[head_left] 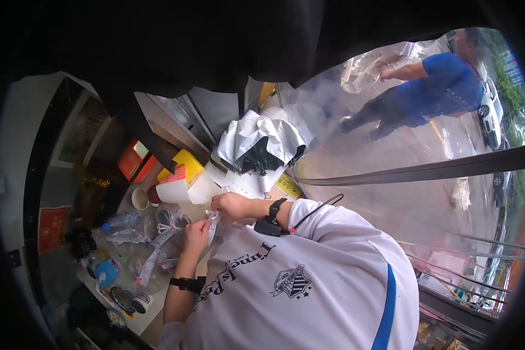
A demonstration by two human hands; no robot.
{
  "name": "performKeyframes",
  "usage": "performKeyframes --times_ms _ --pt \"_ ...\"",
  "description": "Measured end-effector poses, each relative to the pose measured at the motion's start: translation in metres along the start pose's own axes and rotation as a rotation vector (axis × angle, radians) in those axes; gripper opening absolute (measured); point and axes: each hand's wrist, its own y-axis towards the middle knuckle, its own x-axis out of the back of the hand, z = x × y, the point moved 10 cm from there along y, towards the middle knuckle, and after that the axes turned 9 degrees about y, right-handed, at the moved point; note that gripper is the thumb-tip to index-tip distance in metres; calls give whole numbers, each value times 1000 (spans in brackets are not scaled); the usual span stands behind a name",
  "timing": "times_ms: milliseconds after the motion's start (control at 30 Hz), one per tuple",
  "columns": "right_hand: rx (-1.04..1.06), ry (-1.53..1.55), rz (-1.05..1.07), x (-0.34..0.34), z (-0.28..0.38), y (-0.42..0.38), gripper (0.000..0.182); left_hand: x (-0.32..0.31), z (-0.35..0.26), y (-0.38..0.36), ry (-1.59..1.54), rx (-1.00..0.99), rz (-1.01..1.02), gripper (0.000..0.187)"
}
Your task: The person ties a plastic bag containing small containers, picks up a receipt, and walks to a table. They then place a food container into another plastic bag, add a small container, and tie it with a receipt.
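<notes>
The view looks steeply down over a white shirt [297, 286], which hides the lower part of the scene, and a dark shape cuts off the whole top edge. Both hands meet over a cluttered surface [149, 319]. The left hand [197, 234] and the right hand [230, 205] each pinch a small clear packet [212, 222], which is held between them just above the surface; each grip looks closed on it, though the fingertips are too small to read clearly. What the packet contains cannot be made out. Just left of the hands lies a heap of clear plastic wrappers [157, 245], blurred together, with a water bottle [119, 222] and a paper cup [139, 198] beyond. A yellow box [184, 163] stands farther off. Behind a clear plastic curtain [426, 192], a person in blue [437, 87] walks outside, smeared by the sheet.
</notes>
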Motion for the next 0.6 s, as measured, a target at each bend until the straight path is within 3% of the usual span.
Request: performKeyframes --times_ms 200,267,333,400,467,533,567,600 --pt "-48 -52 -10 3 -6 5 29 -17 39 -26 -224 131 -66 22" --pt "-11 -58 -24 7 -5 7 14 -26 53 -39 -280 168 -53 29" --pt "-20 -18 23 4 7 11 9 -36 69 -62 -359 419 70 46" --pt "15 -104 46 1 8 16 13 -59 95 -82 -483 538 -59 67" --pt "35 -91 91 -2 9 19 18 -53 104 -105 -548 690 -57 72" --pt "40 -76 103 -4 11 21 18 -102 109 -122 -1194 987 69 75" --pt "18 -70 130 -6 10 22 20 -120 113 -118 -1482 1017 -60 66" --pt "-8 -66 155 -7 6 22 21 -130 119 -115 -1496 1020 -95 66"
